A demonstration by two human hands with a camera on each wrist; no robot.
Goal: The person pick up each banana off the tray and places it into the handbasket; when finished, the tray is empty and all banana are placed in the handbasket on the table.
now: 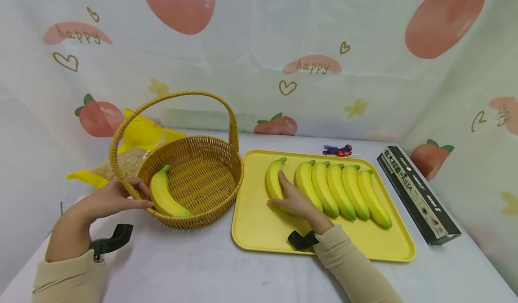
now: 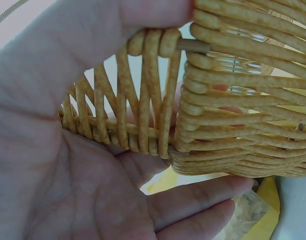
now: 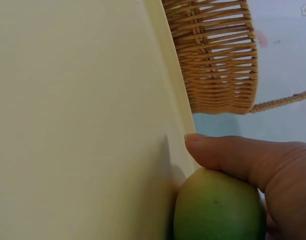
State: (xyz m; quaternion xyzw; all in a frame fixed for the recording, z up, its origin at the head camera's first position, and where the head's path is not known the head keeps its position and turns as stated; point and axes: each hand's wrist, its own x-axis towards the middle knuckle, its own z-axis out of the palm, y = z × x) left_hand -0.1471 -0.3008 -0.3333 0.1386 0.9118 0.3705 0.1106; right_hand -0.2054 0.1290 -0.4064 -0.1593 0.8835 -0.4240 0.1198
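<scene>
My left hand (image 1: 115,197) grips the yellow wicker basket (image 1: 222,208) at its near left side, where the handle (image 1: 178,95) meets the rim. In the left wrist view, the thumb and fingers of that hand (image 2: 77,165) lie on both sides of the woven handle base (image 2: 147,95). One banana (image 1: 163,195) lies inside the basket along its left wall. On the yellow tray (image 1: 259,235), my right hand (image 1: 297,199) holds the leftmost banana (image 1: 274,179) between thumb and fingers. The right wrist view shows the thumb against this banana's green end (image 3: 218,207).
Several more bananas (image 1: 346,190) lie side by side on the tray. A black pasta box (image 1: 417,193) lies right of it. Wrapped lollipops (image 1: 339,150) sit behind the tray. A yellow bag (image 1: 143,132) lies behind the basket, before a printed curtain (image 1: 251,46).
</scene>
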